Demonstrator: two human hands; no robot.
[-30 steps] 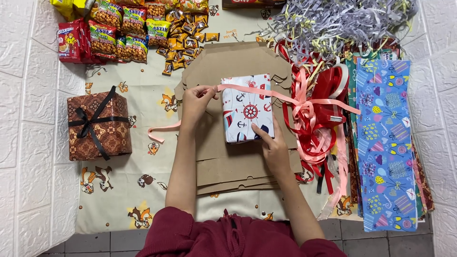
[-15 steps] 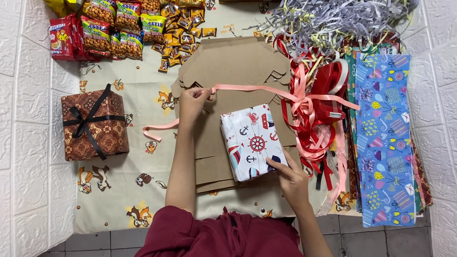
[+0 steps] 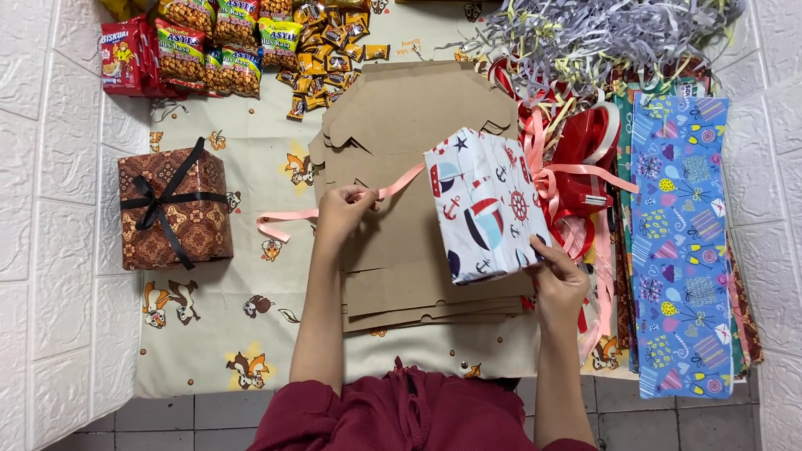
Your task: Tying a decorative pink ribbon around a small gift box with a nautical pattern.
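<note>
The gift box, already wrapped in white sailing-print paper, is tilted up off the cardboard sheets, held at its lower right corner by the right hand. The left hand pinches the pink ribbon, which runs behind the box toward the ribbon pile. Wrapping looks done; the ribbon is not yet tied around it, unlike the finished brown box nearby.

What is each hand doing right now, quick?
Left hand: fingers pinched on the pink ribbon.
Right hand: holding the wrapped box, tilted up.
</note>
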